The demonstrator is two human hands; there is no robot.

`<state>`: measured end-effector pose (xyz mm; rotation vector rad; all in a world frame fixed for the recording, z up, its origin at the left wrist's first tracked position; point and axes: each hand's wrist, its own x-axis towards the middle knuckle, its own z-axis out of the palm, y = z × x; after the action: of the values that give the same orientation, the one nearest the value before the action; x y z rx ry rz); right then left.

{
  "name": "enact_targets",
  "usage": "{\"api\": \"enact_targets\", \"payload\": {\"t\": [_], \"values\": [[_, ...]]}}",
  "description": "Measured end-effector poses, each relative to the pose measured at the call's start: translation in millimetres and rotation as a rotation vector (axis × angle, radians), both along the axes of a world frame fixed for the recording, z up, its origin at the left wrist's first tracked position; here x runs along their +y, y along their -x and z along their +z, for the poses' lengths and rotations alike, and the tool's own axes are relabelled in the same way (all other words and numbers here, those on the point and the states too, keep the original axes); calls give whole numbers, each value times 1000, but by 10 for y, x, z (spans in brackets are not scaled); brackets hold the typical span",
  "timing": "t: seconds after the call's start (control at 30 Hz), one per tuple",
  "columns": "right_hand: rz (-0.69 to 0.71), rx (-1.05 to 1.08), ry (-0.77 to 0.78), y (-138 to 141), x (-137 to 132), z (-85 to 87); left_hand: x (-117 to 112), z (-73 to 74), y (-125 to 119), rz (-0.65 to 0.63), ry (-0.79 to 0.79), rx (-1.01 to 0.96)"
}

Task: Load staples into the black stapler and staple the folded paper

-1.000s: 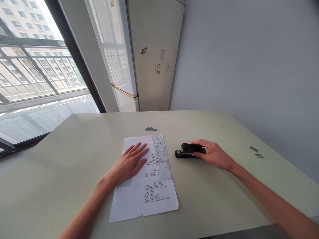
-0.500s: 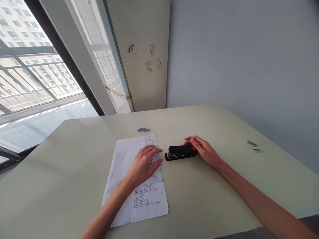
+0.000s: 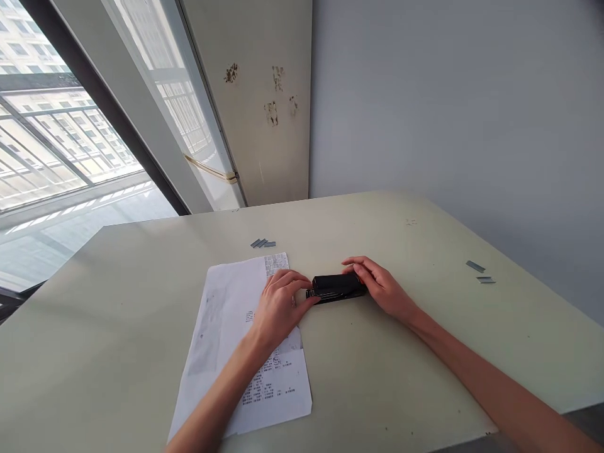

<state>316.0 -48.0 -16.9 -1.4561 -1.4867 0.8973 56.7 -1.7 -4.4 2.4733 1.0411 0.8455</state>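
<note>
A black stapler lies on the table, just right of the printed paper sheets. My right hand is closed around its rear end, thumb on top and fingers behind. At the front end, my left hand has its thumb on the near side and its fingers on the far side, closed on the stapler. The left wrist and forearm pass over the sheets and cover part of the print. The stapler's rear is hidden by the right hand.
Several strips of staples lie beyond the top of the sheets. More staple strips are near the table's right side. A grey wall and a pale fridge stand behind the table, with a window at the left.
My left hand has moved right and taken hold of the stapler's front end. My right hand stays at the rear, and its thumb now covers the red part. The view has shifted slightly.
</note>
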Motion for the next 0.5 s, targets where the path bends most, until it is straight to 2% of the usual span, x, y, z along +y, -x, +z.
{"api": "enact_targets", "payload": {"t": [0.3,0.5], "values": [[11,29,7,-23,8,-14,16,20,-8,8,1,54],[142,-16,97,6,-46,85,-11,73,42,9,-8,63]]}}
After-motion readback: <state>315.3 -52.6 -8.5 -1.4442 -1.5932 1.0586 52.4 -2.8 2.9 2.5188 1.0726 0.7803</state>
